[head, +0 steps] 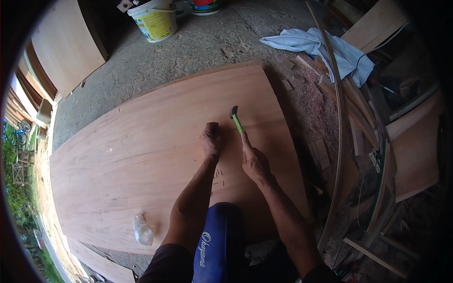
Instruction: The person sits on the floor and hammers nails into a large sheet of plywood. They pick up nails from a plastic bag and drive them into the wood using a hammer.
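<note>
My right hand (255, 163) grips the green handle of a small hammer (233, 112), index finger stretched along the handle. The dark metal head is held over a large plywood panel (148, 169). To its left, my left hand (211, 143) is at the panel with its fingers curled together. Its fingertips are hidden, so I cannot tell whether it pinches a nail. Several loose nails (218, 173) lie on the plywood between my forearms. A clear plastic bag (143, 230) rests near the panel's near edge, left of my knee.
A yellow and white bucket (155, 23) stands on the rough concrete floor (212, 42). Plywood (67, 42) leans at the upper left. Along the right lie a long thin wood strip (338, 116), wood offcuts (361, 102), sawdust and a pale cloth (318, 46). My blue-clad knee (223, 233) is on the panel.
</note>
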The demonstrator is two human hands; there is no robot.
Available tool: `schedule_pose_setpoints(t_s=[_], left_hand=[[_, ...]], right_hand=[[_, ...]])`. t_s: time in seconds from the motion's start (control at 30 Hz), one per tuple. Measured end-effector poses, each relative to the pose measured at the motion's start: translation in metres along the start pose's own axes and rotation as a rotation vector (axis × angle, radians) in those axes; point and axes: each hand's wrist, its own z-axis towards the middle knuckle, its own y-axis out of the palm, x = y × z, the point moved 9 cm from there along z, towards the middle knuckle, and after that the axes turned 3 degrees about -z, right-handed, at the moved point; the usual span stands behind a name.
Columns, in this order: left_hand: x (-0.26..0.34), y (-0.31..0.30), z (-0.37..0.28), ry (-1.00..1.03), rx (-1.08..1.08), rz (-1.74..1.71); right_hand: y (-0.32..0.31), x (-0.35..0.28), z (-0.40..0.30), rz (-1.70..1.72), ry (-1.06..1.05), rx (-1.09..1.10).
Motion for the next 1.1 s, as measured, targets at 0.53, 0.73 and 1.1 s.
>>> schedule_pose_setpoints(t_s=[0.53, 0.73, 1.1], left_hand=[[0.002, 0.001, -0.001, 0.061, -0.037, 0.052], [0.004, -0.007, 0.0, 0.051, 0.04, 0.017], [0.01, -0.005, -0.003, -0.012, 0.013, -0.031]], right_hand=[[0.011, 0.015, -0.089, 0.11, 0.083, -0.06], [-0.004, -0.01, -0.037, 0.031, 0.002, -0.008], [0.001, -0.01, -0.03, 0.05, -0.029, -0.025]])
